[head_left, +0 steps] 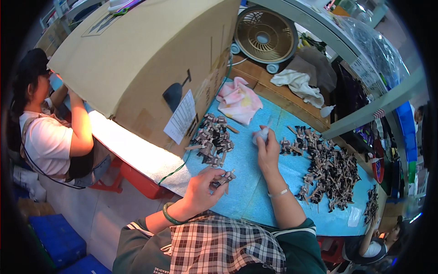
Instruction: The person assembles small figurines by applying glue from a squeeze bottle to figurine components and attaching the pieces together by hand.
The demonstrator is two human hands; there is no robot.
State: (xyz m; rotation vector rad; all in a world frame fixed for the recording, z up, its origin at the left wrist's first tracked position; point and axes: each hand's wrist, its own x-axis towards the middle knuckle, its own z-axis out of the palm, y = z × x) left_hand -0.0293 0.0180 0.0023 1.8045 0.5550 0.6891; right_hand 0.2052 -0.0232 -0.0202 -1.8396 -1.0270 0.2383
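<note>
Between the thumb and fingers of my left hand [200, 191] is a small figurine [222, 179] in brown, grey and black, held just above the blue table mat [244, 182]. My right hand [269, 155] is closed around a small whitish squeeze bottle [261, 135], with a thin tip pointing up and away. Just beyond my left hand lies a loose pile of similar small figurines [212, 141]. A much larger heap of them [331, 169] spreads to the right of my right forearm. The pieces are too small to make out in detail.
A tall cardboard box [169, 68] walls off the left side. Behind the mat are a crumpled pink cloth [239, 100], a fan [264, 34] and white rags [299, 86]. A metal frame post [378, 109] stands at right. Other people work at left [50, 123] and lower right [376, 244].
</note>
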